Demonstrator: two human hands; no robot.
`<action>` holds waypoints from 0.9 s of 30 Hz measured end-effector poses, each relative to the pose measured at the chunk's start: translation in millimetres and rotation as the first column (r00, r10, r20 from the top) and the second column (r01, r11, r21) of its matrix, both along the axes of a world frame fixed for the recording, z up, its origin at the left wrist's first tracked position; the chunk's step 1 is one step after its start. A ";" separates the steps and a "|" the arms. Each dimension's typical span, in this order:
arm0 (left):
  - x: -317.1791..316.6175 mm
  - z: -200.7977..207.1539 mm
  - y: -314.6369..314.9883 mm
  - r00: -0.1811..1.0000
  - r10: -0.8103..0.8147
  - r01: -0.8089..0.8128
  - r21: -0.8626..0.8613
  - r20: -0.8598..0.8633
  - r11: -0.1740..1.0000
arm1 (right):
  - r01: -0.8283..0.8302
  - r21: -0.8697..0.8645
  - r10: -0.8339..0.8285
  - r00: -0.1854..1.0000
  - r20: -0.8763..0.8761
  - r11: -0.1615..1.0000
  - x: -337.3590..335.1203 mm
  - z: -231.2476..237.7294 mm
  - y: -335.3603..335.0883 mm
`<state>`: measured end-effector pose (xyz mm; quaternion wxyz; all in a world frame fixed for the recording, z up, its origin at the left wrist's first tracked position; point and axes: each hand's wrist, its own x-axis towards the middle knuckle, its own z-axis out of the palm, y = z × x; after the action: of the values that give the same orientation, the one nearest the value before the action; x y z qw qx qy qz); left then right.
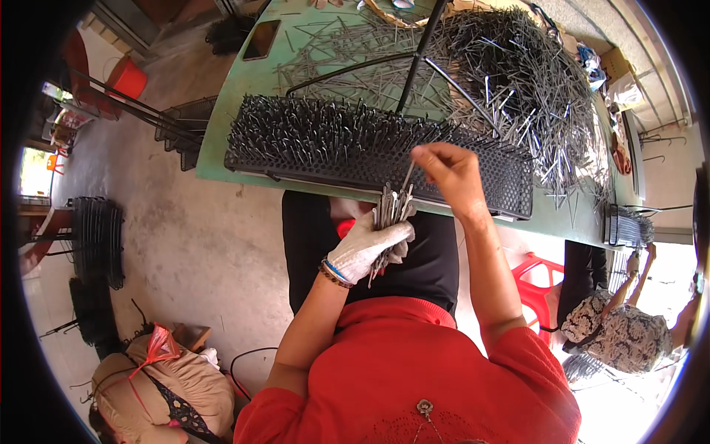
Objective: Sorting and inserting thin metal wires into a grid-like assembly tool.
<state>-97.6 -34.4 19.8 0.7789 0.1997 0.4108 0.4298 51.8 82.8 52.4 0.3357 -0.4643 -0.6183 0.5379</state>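
My left hand [366,246], in a white knit glove, is closed around a bundle of thin grey metal rods [389,207] in front of the table edge. Just above the bundle, my bare right hand [455,177] pinches a single metal rod [409,175] between thumb and fingertips. Behind both hands lies a long black perforated rack [514,191] on the green table [238,90]. Upright dark rods [310,129] with bent tips crowd its left and middle holes; bare holes show at its right end.
A large heap of loose rods [510,81] covers the table's back right, with more scattered behind the rack. Black metal bars [420,55] rise over the rack. A dark phone [262,40] lies far left. People sit at lower left and right. A red stool [538,281] stands right.
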 end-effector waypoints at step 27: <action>-0.2 -17.0 -1.5 0.984 0.093 -0.071 -0.151 0.149 0.986 | 0.074 0.722 -0.275 0.947 0.165 0.688 -12.7 -24.9 10.1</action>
<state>-97.7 -35.9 2.8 0.8026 0.0912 0.3870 0.4448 39.1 93.0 27.5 0.4538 -0.4235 -0.7677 0.1594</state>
